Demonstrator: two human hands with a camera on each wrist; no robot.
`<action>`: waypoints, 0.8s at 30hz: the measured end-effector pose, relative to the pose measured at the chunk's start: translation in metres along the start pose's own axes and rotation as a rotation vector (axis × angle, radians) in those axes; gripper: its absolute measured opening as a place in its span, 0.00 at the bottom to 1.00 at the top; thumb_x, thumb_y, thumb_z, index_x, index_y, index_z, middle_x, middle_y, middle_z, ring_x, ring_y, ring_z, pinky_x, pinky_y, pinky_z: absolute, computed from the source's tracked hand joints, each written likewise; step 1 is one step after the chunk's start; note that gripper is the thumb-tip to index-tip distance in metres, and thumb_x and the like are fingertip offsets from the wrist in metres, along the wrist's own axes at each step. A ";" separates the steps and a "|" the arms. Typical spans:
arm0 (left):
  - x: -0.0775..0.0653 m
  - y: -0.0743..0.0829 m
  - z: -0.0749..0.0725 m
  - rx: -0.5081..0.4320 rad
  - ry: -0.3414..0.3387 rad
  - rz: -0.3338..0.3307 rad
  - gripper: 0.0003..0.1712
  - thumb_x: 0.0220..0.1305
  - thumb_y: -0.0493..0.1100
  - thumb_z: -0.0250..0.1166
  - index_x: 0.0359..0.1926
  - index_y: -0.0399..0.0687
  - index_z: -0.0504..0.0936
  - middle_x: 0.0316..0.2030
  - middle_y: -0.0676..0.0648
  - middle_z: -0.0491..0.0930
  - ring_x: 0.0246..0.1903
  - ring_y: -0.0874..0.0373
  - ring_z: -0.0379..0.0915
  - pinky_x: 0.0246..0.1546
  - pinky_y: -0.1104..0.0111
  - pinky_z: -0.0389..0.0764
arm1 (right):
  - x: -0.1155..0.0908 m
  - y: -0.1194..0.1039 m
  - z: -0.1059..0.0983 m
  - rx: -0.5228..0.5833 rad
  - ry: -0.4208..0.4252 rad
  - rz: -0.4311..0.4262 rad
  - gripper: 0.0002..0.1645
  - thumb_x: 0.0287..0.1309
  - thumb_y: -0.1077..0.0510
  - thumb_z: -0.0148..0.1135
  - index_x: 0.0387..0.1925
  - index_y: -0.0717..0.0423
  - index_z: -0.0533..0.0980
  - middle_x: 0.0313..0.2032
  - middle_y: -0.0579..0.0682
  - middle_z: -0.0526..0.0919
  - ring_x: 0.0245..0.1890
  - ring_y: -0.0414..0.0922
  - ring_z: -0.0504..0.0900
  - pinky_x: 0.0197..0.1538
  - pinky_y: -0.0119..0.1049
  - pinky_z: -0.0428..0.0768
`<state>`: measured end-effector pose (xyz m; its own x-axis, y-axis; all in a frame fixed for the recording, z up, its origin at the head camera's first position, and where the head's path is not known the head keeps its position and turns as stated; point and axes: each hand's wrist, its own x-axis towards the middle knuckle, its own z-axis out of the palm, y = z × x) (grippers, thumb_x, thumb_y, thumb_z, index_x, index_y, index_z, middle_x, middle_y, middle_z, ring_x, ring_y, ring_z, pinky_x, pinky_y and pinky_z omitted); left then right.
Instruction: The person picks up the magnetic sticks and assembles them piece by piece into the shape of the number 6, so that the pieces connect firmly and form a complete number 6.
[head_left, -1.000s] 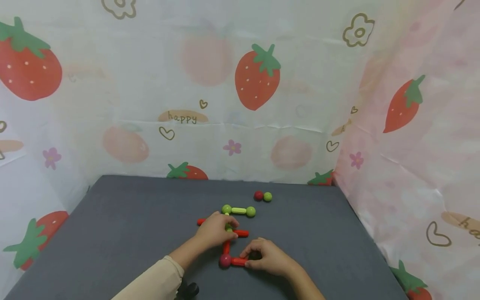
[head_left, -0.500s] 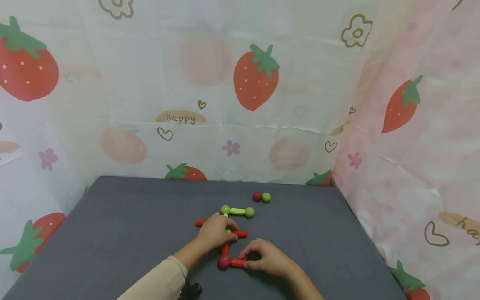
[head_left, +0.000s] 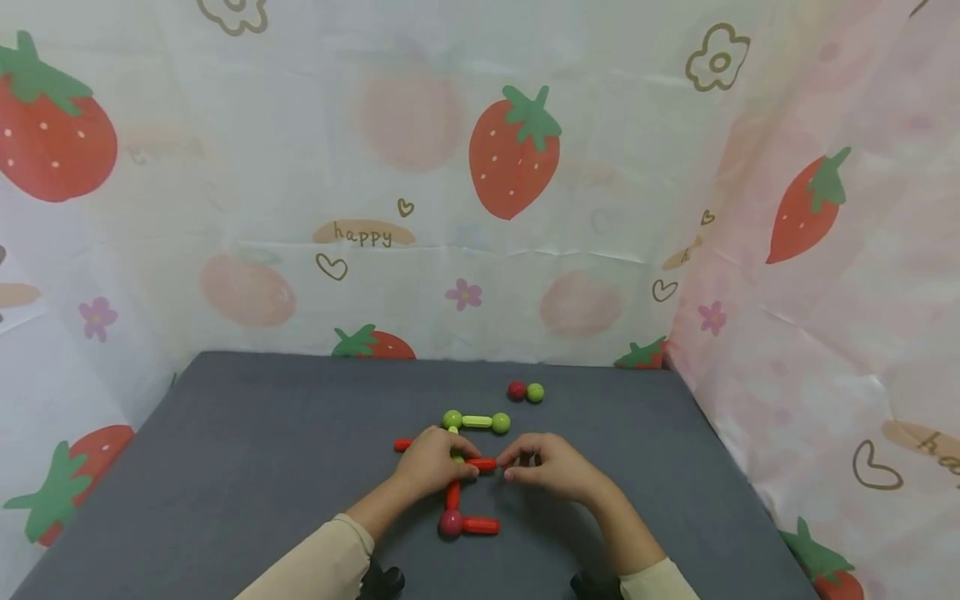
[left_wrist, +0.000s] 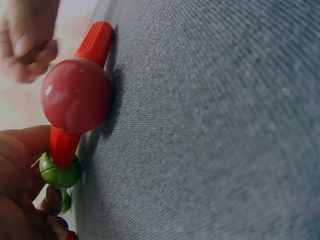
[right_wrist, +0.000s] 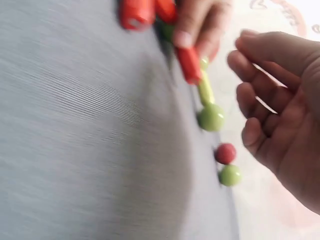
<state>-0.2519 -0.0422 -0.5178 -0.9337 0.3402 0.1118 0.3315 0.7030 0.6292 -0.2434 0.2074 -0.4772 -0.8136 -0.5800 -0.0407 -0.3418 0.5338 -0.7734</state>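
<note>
Person's L hand (head_left: 433, 461) pinches green ball (left_wrist: 61, 176) on worktop (head_left: 285, 467), w/ red rod (head_left: 483, 463) poking out to the right. R hand (head_left: 553, 468), thumb & fingers apart, is just beside that rod's tip. Dark-red ball (head_left: 450, 523), nearer person, joins green ball via 2nd rod (head_left: 452, 496). Crimson ball (head_left: 517, 391) & lime ball (head_left: 535, 392) far back.

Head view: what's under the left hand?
Part of a green ball shows beneath the left hand; red rods poke out on either side. Any join between them is covered.
</note>
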 end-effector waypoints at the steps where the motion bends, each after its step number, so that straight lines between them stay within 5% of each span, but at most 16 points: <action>1: 0.000 0.001 0.000 -0.007 0.001 -0.003 0.08 0.57 0.51 0.78 0.39 0.67 0.92 0.36 0.63 0.86 0.43 0.58 0.76 0.44 0.62 0.78 | 0.003 -0.001 -0.006 -0.007 0.029 0.001 0.12 0.66 0.53 0.69 0.49 0.50 0.86 0.42 0.43 0.85 0.37 0.46 0.78 0.37 0.35 0.76; 14: 0.000 -0.002 -0.001 -0.109 -0.030 -0.017 0.10 0.56 0.51 0.79 0.40 0.64 0.92 0.38 0.61 0.88 0.44 0.59 0.80 0.46 0.61 0.80 | 0.055 0.010 -0.051 -0.022 0.361 0.087 0.13 0.67 0.56 0.68 0.52 0.52 0.85 0.50 0.49 0.83 0.46 0.51 0.79 0.43 0.45 0.79; 24: -0.001 -0.006 -0.002 -0.142 -0.044 -0.026 0.09 0.56 0.51 0.78 0.40 0.64 0.92 0.38 0.61 0.88 0.44 0.59 0.79 0.44 0.63 0.79 | 0.087 0.038 -0.053 -0.070 0.407 0.139 0.18 0.68 0.58 0.67 0.57 0.56 0.83 0.60 0.55 0.79 0.63 0.59 0.75 0.59 0.57 0.75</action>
<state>-0.2537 -0.0477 -0.5202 -0.9337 0.3524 0.0628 0.2823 0.6171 0.7345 -0.3524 0.2097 -0.4768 -0.9686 -0.2168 0.1221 -0.2352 0.6380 -0.7332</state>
